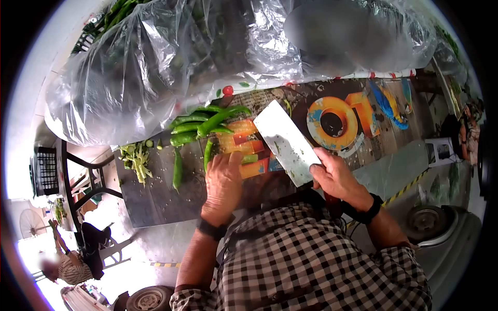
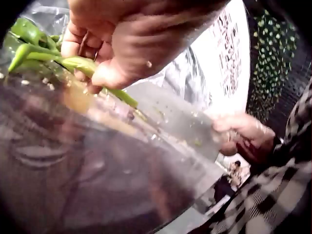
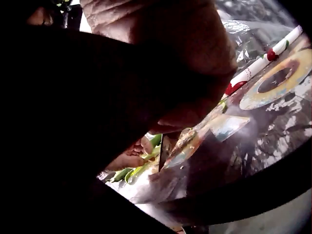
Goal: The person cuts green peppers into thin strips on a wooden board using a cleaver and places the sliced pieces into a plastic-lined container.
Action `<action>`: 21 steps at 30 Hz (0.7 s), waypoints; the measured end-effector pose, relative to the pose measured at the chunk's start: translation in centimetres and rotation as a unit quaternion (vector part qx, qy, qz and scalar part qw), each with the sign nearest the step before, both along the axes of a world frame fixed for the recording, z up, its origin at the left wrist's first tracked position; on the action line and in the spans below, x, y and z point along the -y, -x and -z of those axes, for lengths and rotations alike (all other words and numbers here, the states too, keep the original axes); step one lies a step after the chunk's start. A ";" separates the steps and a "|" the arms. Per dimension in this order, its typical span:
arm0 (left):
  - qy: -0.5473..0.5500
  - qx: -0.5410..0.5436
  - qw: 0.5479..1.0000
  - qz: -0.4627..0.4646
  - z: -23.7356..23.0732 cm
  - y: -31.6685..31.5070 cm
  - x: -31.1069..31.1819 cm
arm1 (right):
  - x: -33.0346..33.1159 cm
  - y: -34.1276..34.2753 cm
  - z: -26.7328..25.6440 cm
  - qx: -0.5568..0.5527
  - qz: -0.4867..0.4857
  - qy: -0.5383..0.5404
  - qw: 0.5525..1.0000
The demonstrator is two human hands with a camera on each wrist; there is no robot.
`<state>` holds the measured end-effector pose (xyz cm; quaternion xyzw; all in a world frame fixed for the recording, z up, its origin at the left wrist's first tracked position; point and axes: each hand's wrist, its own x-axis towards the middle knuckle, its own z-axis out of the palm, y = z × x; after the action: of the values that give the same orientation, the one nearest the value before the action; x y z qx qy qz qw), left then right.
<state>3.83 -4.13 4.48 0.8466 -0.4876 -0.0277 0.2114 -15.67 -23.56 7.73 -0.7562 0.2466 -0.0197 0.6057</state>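
My left hand (image 1: 223, 184) pinches a green chili pepper (image 2: 124, 97) against the table, thumb on one side and fingertips on the other. The pepper's end pokes out past the thumb, towards the blade. A cleaver (image 1: 285, 142) with a wide, pale blade dotted with green bits is in my right hand (image 1: 340, 179), its thumb laid on the blade near the handle. In the head view the blade slants just right of the held pepper. Whole green peppers (image 1: 194, 125) lie piled beyond the left hand. The right wrist view is mostly dark, blocked by the arm.
Pale green trimmings (image 1: 137, 163) lie at the table's left end, near a single pepper (image 1: 177, 170). Large clear plastic bags (image 1: 129, 78) cover the far side. The printed table (image 1: 155, 205) ends close to my body. Another person (image 1: 75, 264) is at the lower left.
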 end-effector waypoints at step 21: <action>0.019 -0.065 0.979 -0.192 1.6 -4.8 -4.3 | -0.4 -0.5 0.5 0.011 -0.093 0.243 0.966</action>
<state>8.67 0.17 2.92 0.9168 -0.3015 -0.0322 0.2598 -15.17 -23.18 7.22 -0.8999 0.1561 -0.0308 0.4061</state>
